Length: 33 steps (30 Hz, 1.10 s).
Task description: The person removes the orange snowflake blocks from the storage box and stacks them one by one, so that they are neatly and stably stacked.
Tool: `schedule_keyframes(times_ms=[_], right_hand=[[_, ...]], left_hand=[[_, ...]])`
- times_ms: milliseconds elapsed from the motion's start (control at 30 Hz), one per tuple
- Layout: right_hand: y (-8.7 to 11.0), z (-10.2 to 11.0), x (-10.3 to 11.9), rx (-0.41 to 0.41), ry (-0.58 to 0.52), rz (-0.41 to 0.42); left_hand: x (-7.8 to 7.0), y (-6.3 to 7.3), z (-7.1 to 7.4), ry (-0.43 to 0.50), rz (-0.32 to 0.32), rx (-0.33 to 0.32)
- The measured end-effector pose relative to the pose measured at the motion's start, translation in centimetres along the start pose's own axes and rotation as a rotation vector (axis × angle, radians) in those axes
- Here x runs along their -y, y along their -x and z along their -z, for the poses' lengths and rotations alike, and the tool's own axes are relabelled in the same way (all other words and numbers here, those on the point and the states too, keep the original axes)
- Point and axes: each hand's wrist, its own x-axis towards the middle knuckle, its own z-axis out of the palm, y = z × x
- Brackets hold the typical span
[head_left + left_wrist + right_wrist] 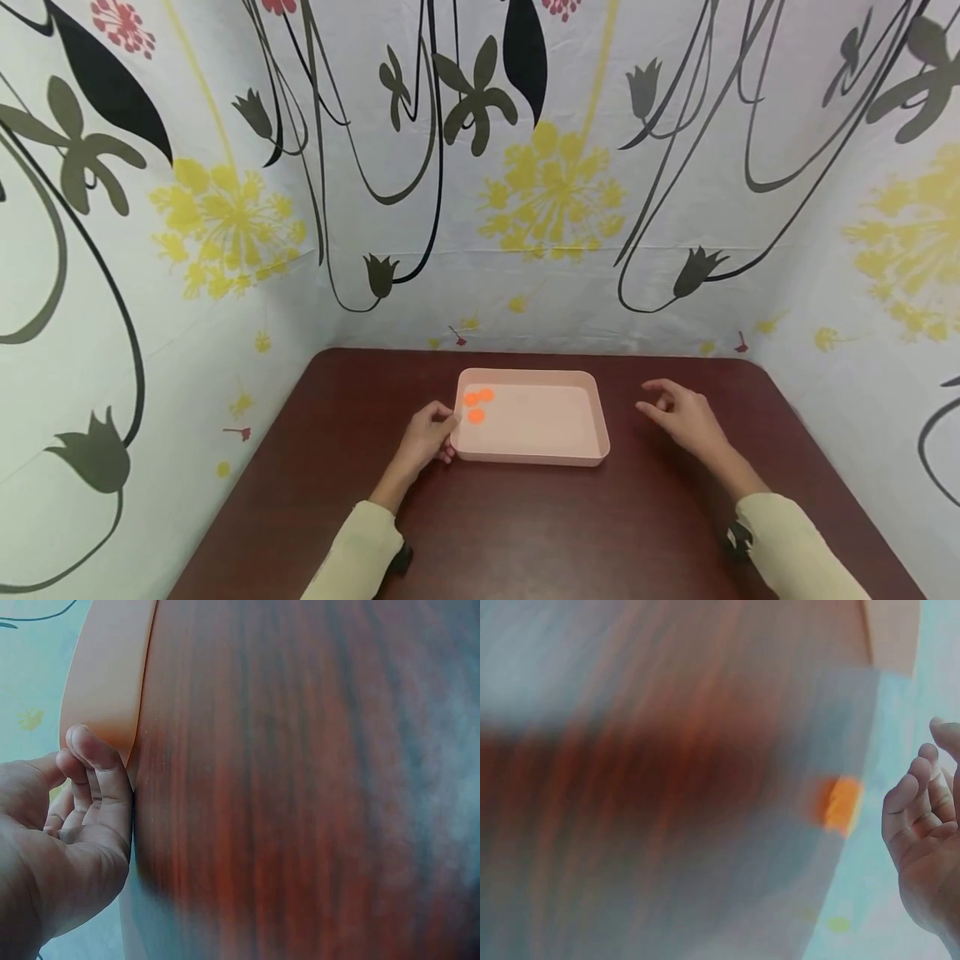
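Observation:
A shallow pale pink tray (540, 417) lies on the dark red-brown table. Three bright orange round pieces (476, 416) sit together at its left end. My left hand (427, 435) grips the tray's left side near the front corner, thumb and fingertips at the rim. The left wrist view shows these curled fingers (112, 776) against the tray's corner (112, 690). To the right of the tray, my right hand (686, 418) hovers with loosely bent fingers and holds nothing. An orange piece (844, 804) shows on the table beside it in the right wrist view.
The wood-grained table (570, 533) ends a little behind the tray. A white cloth with flower and leaf prints (555, 308) hangs behind it and along both sides. Dark bands (739, 537) sit at the wrists below the pale sleeves.

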Motion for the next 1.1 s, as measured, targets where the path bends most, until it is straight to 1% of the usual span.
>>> schedule_keyframes(times_ms=[100, 233, 367, 533, 667, 767, 833, 933, 1033, 1100], right_hand=[[-0.8, -0.8, 2.0, -0.011, -0.018, 0.037], [-1.6, -1.9, 4.5, -0.002, -0.076, 0.083], [-2.2, -3.3, 6.7, 0.034, -0.129, 0.103], [-2.9, -5.2, 9.0, 0.091, -0.168, 0.127], [-3.5, -7.0, 10.8, 0.119, -0.202, 0.189], [-3.9, -8.3, 11.9, 0.160, -0.241, 0.226], [-4.1, -9.1, 12.7, 0.192, -0.251, 0.221], [-4.2, -10.3, 13.8, 0.247, -0.249, 0.177], [-4.3, -11.4, 15.0, 0.281, -0.199, 0.148], [-4.3, -12.1, 15.9, 0.301, -0.160, 0.143]], left_hand=[[0.0, 0.0, 0.0, 0.002, -0.006, 0.003], [-0.2, 0.1, 0.0, -0.002, -0.011, 0.004], [-0.2, 0.1, 0.1, 0.013, -0.009, 0.019], [0.0, 0.0, 0.2, 0.032, -0.024, 0.036], [0.0, 0.1, 0.2, 0.025, -0.026, 0.031], [-0.2, 0.2, 0.2, 0.008, -0.019, 0.023], [-0.2, 0.2, 0.2, -0.005, -0.020, 0.021], [-0.2, 0.2, 0.2, -0.001, -0.017, 0.021], [-0.2, 0.2, 0.2, 0.010, -0.020, 0.027], [-0.2, 0.3, 0.3, 0.016, -0.019, 0.031]])
